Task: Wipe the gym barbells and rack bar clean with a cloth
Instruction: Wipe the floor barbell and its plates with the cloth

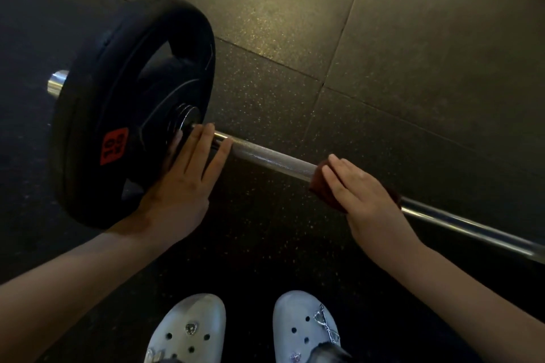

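The barbell bar (271, 160) lies low over the rubber floor (383, 68), running from upper left to lower right, with its knurled stretch between the two hands. A dark red cloth (323, 188) is wrapped over the bar at the end of the knurling. The right hand (365, 200) lies on top of it, fingers nearly straight and pointing along the bar, pressing the cloth down; its thumb is hidden. The left hand (182, 180) is open too, fingers straight and close together, with the fingertips resting on the bar just beside the collar and the thumb side against the black weight plate (97, 115). The plate stands upright on the bar and carries a red label (114, 146) marked 10 kg; the chrome sleeve end (57, 82) pokes out beyond it. Nearest the camera are two pale clogs (188, 330) with small charms.
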